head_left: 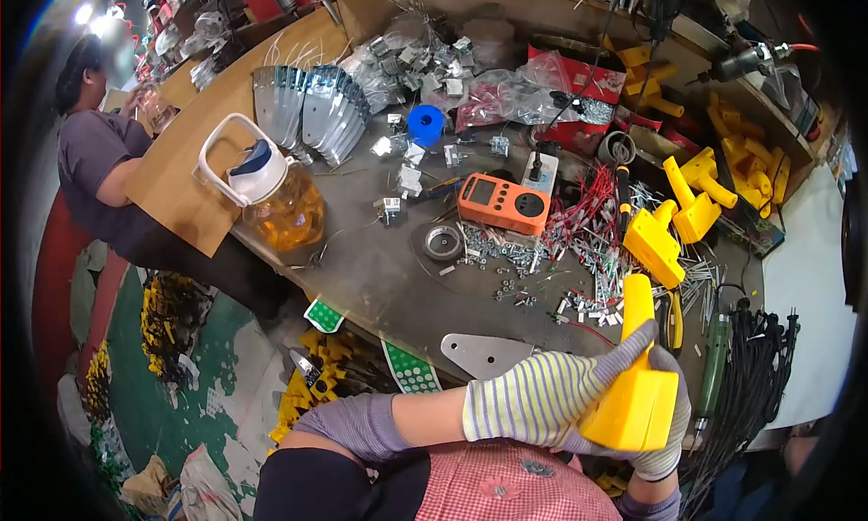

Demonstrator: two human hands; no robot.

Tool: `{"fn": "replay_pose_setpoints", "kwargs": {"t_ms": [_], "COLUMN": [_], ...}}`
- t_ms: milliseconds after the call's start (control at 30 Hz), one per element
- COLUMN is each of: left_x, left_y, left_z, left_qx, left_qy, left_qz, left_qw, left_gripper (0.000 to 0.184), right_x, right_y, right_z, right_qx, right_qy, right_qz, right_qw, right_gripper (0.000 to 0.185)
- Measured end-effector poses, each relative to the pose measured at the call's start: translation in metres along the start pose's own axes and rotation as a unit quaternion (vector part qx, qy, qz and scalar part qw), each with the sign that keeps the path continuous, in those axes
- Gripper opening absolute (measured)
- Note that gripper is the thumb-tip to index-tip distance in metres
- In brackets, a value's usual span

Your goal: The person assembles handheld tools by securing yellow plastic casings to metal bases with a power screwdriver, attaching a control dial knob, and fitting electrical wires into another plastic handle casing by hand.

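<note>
A yellow plastic housing with a handle (633,408) is held at the lower right, its handle pointing up and away. My left hand (565,390), in a striped glove, is wrapped round its near side, with the thumb against the base of the handle. My right hand (667,431), also gloved, grips the housing from the right and is partly hidden behind it. Just beyond lie more yellow housings (653,247) and a yellow-handled tool (675,320). A flat metal plate with holes (488,354) rests at the table edge, left of the hands.
An orange meter (504,204), a metal ring (443,242) and scattered small parts (579,277) lie on the table (362,281). A jug of amber liquid (282,209) stands left. Black cables (750,376) and a green tool (712,372) are right. Another person (99,159) is far left.
</note>
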State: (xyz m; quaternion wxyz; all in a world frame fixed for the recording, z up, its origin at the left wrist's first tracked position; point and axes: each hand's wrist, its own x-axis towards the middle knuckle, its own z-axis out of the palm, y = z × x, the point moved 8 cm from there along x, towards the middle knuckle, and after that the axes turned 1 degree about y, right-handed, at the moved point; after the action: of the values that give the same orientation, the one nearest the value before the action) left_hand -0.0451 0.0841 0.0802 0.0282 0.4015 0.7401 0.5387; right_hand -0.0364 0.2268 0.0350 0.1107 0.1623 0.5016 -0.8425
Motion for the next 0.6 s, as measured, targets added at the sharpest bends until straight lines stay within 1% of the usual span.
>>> {"fn": "replay_pose_setpoints", "kwargs": {"t_ms": [67,100,133,167,200,267,300,333,367,400,433,467,533,567,600], "left_x": [-0.003,-0.005,-0.008,-0.007,-0.009,-0.007,-0.004,0.001,0.006,0.006,0.003,-0.002,-0.017,-0.029,-0.046], "left_y": [-0.002,0.002,0.002,0.002,-0.005,-0.037,-0.05,-0.062,-0.072,-0.089,-0.104,-0.111,-0.089,-0.076,-0.062], "left_z": [0.006,0.0,-0.007,-0.024,-0.039,-0.052,-0.064,-0.08,-0.083,-0.083,-0.083,-0.083,-0.098,-0.11,-0.131], "left_qx": [0.005,0.013,0.024,-0.044,-0.062,0.012,0.157,0.297,0.388,0.4,0.412,0.423,0.417,0.411,0.401], "left_qy": [-0.038,-0.059,-0.08,-0.047,-0.02,0.053,0.033,0.011,-0.035,-0.034,-0.005,0.024,0.15,0.209,0.273], "left_qz": [-0.01,-0.023,-0.035,-0.029,-0.054,0.012,-0.048,-0.105,-0.157,-0.147,-0.131,-0.118,-0.059,-0.03,-0.034], "left_qw": [0.999,0.998,0.996,0.998,0.996,0.998,0.986,0.949,0.908,0.904,0.902,0.898,0.895,0.887,0.874], "left_gripper": [0.124,0.124,0.123,0.129,0.123,0.118,0.114,0.11,0.107,0.106,0.105,0.104,0.101,0.1,0.095], "right_x": [-0.002,-0.008,-0.019,-0.038,-0.031,-0.016,-0.004,0.011,0.03,0.045,0.059,0.069,0.089,0.096,0.102], "right_y": [0.001,-0.014,-0.038,-0.059,-0.065,-0.079,-0.091,-0.101,-0.108,-0.117,-0.126,-0.132,-0.14,-0.143,-0.143], "right_z": [-0.019,-0.022,0.006,0.03,0.017,-0.003,-0.018,-0.037,-0.061,-0.082,-0.1,-0.119,-0.159,-0.176,-0.196], "right_qx": [-0.041,-0.156,-0.369,-0.508,-0.546,-0.602,-0.642,-0.676,-0.703,-0.724,-0.724,-0.733,-0.728,-0.74,-0.75], "right_qy": [-0.043,-0.034,-0.131,-0.172,-0.193,-0.096,-0.035,0.028,0.098,0.168,0.216,0.259,0.337,0.349,0.361], "right_qz": [-0.002,-0.128,-0.266,-0.432,-0.38,-0.338,-0.385,-0.429,-0.415,-0.4,-0.367,-0.361,-0.262,-0.283,-0.302], "right_qw": [0.998,0.979,0.881,0.725,0.721,0.717,0.662,0.599,0.57,0.536,0.543,0.515,0.536,0.5,0.464], "right_gripper": [0.05,0.055,0.063,0.071,0.083,0.085,0.09,0.096,0.097,0.098,0.098,0.101,0.099,0.099,0.098]}}
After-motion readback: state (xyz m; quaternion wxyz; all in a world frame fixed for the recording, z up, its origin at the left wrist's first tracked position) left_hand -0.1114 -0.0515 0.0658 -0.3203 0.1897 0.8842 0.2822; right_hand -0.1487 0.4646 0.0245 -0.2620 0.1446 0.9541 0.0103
